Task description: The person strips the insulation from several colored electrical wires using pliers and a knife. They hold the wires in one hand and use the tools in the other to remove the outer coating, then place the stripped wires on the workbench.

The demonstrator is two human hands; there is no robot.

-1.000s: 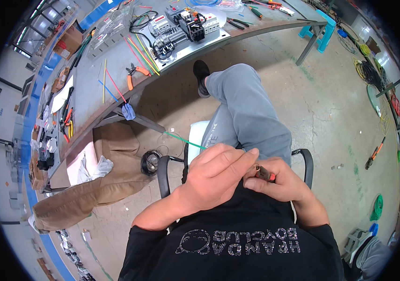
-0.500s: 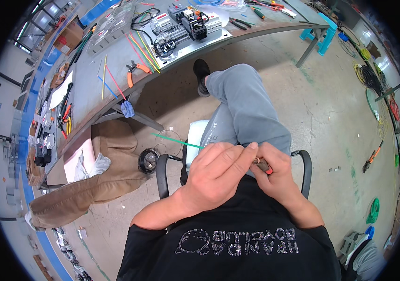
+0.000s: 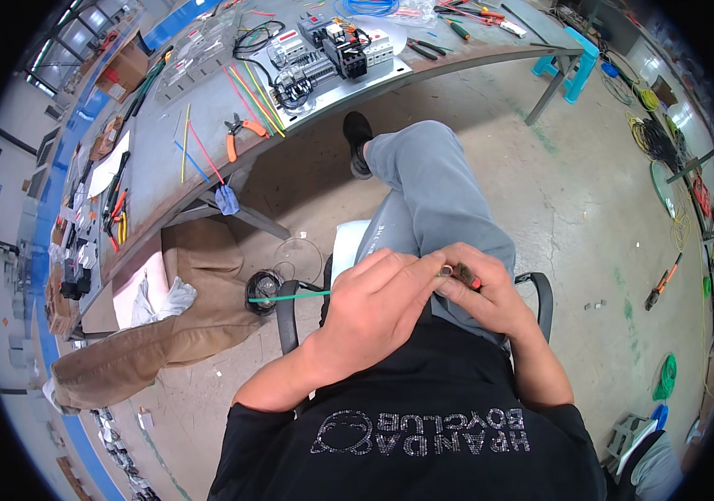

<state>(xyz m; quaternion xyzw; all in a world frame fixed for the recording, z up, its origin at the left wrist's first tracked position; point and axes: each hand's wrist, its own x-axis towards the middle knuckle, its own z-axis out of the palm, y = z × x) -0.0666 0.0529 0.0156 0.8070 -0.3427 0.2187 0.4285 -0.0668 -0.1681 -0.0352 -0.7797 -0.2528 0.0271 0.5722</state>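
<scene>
Left hand (image 3: 373, 305) curled over the lap, fingers pressed together pinching a green wire (image 3: 290, 296). Wire runs out level to the person's left, free end over the floor beside the chair armrest (image 3: 287, 313). Right hand (image 3: 486, 292) closed on a small tool with red grip (image 3: 467, 276), its tip touching the wire's near end just beside the left fingertips (exact contact too small to tell). Counter (image 3: 165, 175) well apart, up ahead, carrying orange-handled pliers (image 3: 240, 132) and loose coloured wires (image 3: 248, 88).
</scene>
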